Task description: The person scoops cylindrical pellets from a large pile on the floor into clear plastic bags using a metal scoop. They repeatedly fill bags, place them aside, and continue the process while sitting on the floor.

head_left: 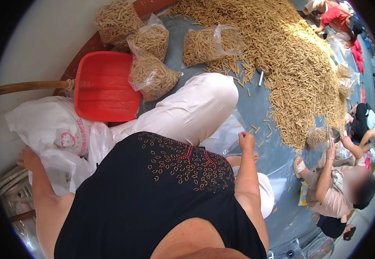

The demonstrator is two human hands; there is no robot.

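The left hand [30, 159], fingers apart, lies beside the white sack [51, 123] near the floor's [254, 108] left edge; the right hand's [246, 141] fingers curl together beside the clear plastic bag [223, 137], any hold unclear. Gentle pinching should spare thin film.

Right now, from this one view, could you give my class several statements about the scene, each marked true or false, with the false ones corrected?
1. In the picture, the pile of tan sticks lies to the right of the red shovel. True.
2. The right hand is inside the shovel. False: it is beside the clear plastic.
3. The left hand is by the white sack. True.
4. The filled bags are black. False: they are see-through.
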